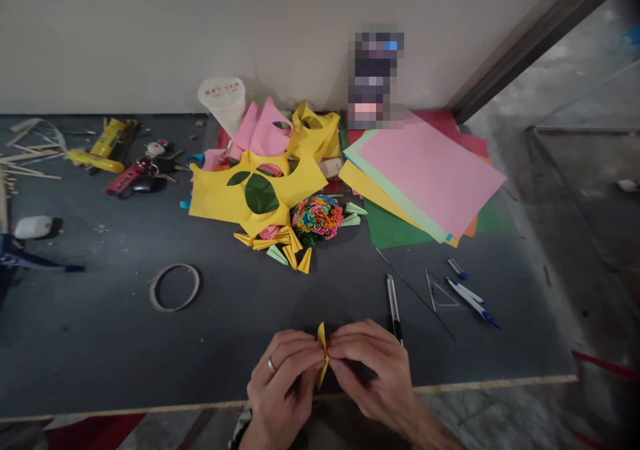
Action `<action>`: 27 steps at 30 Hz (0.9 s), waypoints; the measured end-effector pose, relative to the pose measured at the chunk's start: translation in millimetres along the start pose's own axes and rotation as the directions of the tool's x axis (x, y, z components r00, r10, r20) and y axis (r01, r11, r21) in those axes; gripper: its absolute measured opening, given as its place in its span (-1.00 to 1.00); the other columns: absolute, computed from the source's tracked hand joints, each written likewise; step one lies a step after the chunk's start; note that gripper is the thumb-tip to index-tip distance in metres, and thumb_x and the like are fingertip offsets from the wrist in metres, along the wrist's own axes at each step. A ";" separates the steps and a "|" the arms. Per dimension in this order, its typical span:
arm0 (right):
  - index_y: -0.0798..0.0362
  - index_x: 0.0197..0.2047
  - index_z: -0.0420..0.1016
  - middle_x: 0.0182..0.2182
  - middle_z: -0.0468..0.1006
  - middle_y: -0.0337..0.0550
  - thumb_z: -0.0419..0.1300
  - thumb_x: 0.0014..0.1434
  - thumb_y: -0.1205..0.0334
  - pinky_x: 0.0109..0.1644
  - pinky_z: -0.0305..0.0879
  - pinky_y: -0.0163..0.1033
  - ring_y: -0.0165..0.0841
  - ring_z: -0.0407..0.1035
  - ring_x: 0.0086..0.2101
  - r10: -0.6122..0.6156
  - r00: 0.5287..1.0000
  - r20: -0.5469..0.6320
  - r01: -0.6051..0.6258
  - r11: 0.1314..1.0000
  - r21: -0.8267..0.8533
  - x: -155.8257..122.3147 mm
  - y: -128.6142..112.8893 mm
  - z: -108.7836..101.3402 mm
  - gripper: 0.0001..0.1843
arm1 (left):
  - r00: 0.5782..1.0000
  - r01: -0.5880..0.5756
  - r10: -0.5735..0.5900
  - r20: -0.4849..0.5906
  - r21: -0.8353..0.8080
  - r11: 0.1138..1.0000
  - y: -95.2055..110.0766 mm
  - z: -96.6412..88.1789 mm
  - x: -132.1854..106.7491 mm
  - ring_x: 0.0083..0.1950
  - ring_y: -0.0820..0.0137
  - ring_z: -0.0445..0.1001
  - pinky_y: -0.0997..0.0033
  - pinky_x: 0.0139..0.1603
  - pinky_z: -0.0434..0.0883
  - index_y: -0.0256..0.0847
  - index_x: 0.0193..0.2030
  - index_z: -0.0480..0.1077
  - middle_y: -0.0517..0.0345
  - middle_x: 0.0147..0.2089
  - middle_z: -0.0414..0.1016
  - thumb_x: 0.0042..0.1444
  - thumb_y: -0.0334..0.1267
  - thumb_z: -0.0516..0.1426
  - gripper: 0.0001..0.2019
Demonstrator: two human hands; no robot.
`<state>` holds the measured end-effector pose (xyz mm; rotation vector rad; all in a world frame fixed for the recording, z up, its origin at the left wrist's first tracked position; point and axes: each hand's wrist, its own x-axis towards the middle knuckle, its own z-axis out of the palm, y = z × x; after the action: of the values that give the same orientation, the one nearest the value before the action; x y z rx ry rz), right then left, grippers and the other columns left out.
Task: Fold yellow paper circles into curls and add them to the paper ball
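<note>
Near the table's front edge, a small yellow paper piece point(323, 343) stands on end, curved, between my two hands. My left hand point(287, 383), with a ring on one finger, pinches it from the left. From the other side my right hand point(373, 370) pinches it too, thumb and fingers meeting at its middle. Just beyond lie several folded yellow and green paper cones point(293, 253), beside a round cluster of colourful rolled paper flowers point(319, 220). A utility knife point(393, 307) lies close to my right hand.
Cut yellow paper point(215, 193) and a stack of coloured sheets point(430, 177) lie at the back, near a lidded cup point(224, 103). A tape ring point(175, 288) is at left, keys point(163, 165) farther back. Compasses point(473, 300) and a set square point(440, 297) lie right.
</note>
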<state>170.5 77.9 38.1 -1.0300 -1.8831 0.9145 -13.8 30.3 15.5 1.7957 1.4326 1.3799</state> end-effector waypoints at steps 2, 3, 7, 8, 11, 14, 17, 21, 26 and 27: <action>-0.10 -0.08 0.57 -0.26 0.77 -0.27 0.31 0.29 0.38 -0.16 0.57 -0.19 -0.28 0.69 -0.29 -0.035 0.999 0.024 0.036 0.998 -0.048 0.4 0.4 -0.9 -0.81 | 1.000 -0.010 0.010 0.005 -0.012 1.000 0.7 0.2 -0.3 -0.10 0.37 0.69 0.36 0.02 0.65 -0.21 -0.07 0.62 0.13 -0.20 0.72 0.23 -0.62 0.26 -0.74; -0.10 -0.07 0.56 -0.26 0.77 -0.27 0.29 0.30 0.39 -0.15 0.56 -0.18 -0.27 0.70 -0.28 -0.050 0.998 0.036 0.053 0.995 -0.087 0.1 0.7 -0.9 -0.80 | 1.000 -0.016 0.016 -0.001 -0.012 1.000 0.8 0.5 -0.4 -0.10 0.37 0.68 0.37 0.02 0.65 -0.22 -0.07 0.62 0.12 -0.19 0.72 0.23 -0.62 0.26 -0.74; -0.12 -0.02 0.54 -0.22 0.79 -0.28 0.25 0.32 0.44 -0.11 0.55 -0.15 -0.25 0.71 -0.24 -0.117 0.991 0.058 0.128 0.963 -0.236 -2.5 2.1 2.1 -0.74 | 0.997 -0.070 0.072 -0.026 0.061 0.996 1.9 1.2 -0.5 -0.02 0.35 0.68 0.35 0.06 0.65 -0.27 -0.05 0.61 0.07 -0.15 0.72 0.19 -0.69 0.23 -0.69; -0.12 -0.01 0.54 -0.21 0.79 -0.28 0.25 0.32 0.44 -0.12 0.55 -0.15 -0.24 0.71 -0.23 -0.131 0.990 0.056 0.141 0.959 -0.245 -3.2 2.6 3.1 -0.73 | 0.996 -0.079 0.081 -0.026 0.081 0.994 2.4 0.7 -0.4 -0.01 0.34 0.68 0.34 0.06 0.66 -0.28 -0.05 0.61 0.06 -0.15 0.72 0.18 -0.70 0.23 -0.69; -0.13 0.02 0.55 -0.22 0.79 -0.30 0.28 0.31 0.44 -0.18 0.55 -0.16 -0.26 0.70 -0.27 -0.127 0.992 0.026 0.130 0.980 -0.154 -5.1 4.8 4.5 -0.70 | 0.997 -0.074 0.077 -0.019 0.105 0.992 4.1 -2.6 1.1 -0.05 0.33 0.71 0.34 0.03 0.68 -0.25 -0.05 0.59 0.08 -0.17 0.73 0.18 -0.66 0.23 -0.70; -0.20 0.07 0.57 -0.18 0.79 -0.32 0.28 0.32 0.42 -0.20 0.57 -0.15 -0.27 0.69 -0.28 -0.064 0.993 0.099 0.073 0.993 -0.090 -9.2 7.2 3.4 -0.64 | 0.997 -0.075 0.071 0.035 0.121 0.990 4.8 -6.1 2.7 -0.08 0.31 0.73 0.32 0.00 0.70 -0.18 -0.04 0.58 0.12 -0.18 0.76 0.18 -0.61 0.26 -0.70; -0.25 0.07 0.61 -0.18 0.79 -0.33 0.27 0.35 0.39 -0.17 0.59 -0.14 -0.26 0.70 -0.26 -0.021 0.983 0.181 0.047 0.989 -0.139 -14.5 7.4 3.9 -0.65 | 0.999 -0.052 0.050 0.018 0.113 0.992 4.3 -5.7 0.9 -0.15 0.29 0.75 0.29 -0.07 0.72 -0.11 -0.08 0.57 0.19 -0.21 0.77 0.15 -0.64 0.24 -0.67; -0.25 0.11 0.60 -0.19 0.80 -0.30 0.28 0.37 0.35 -0.12 0.61 -0.16 -0.27 0.72 -0.24 0.001 0.997 0.071 0.002 0.999 -0.042 -11.5 3.1 9.5 -0.67 | 0.995 0.042 -0.034 -0.095 0.081 0.996 3.6 -0.7 -6.2 -0.23 0.22 0.71 0.10 -0.16 0.74 -0.05 -0.13 0.51 0.22 -0.28 0.69 0.23 -0.53 0.18 -0.75; -0.14 -0.04 0.65 -0.26 0.79 -0.25 0.34 0.35 0.32 -0.11 0.60 -0.18 -0.26 0.70 -0.28 0.067 0.998 -0.002 -0.066 0.991 0.119 -0.7 0.5 11.1 -0.83 | 0.987 0.097 -0.087 -0.136 0.075 0.992 2.4 1.6 -9.1 -0.23 0.24 0.67 0.11 -0.17 0.71 -0.05 -0.13 0.51 0.22 -0.30 0.64 0.26 -0.51 0.19 -0.78; -0.16 -0.07 0.65 -0.27 0.79 -0.28 0.32 0.35 0.34 -0.12 0.60 -0.18 -0.27 0.69 -0.29 0.078 0.997 -0.002 -0.077 0.990 0.114 -1.5 0.8 10.7 -0.82 | 0.987 0.099 -0.090 -0.130 0.066 0.993 1.6 1.8 -8.6 -0.23 0.24 0.67 0.13 -0.17 0.71 -0.05 -0.14 0.51 0.22 -0.30 0.64 0.27 -0.50 0.20 -0.79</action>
<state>161.9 74.5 32.3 -1.0416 -1.7746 1.0502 -11.0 22.3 12.6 1.6860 1.6317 1.4327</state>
